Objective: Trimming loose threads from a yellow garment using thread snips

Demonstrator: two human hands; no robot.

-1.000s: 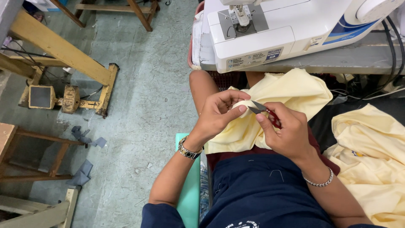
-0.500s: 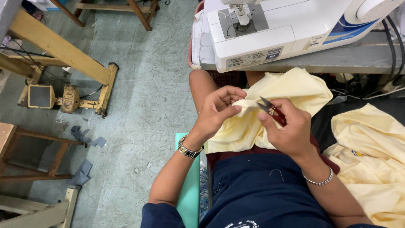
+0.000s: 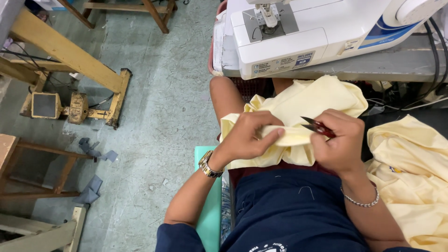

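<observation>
Worn green concrete floor (image 3: 154, 93) – wooden frames (image 3: 65, 56) left, white sewing machine (image 3: 317, 32) on grey table (image 3: 401, 60)

Cloth (image 3: 298, 100) before sewing machine (image 3: 298, 35)

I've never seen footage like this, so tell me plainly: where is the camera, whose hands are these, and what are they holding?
The camera sits on the person's head and looks down at their lap, so both hands are their own. The left hand pinches a folded edge of pale yellow cloth. The right hand holds small red-handled thread snips, blades pointing at that edge. Above, a white sewing machine stands on a grey table. More yellow fabric lies heaped at the right. On the concrete floor at the left are wooden frames and grey cloth scraps.
</observation>
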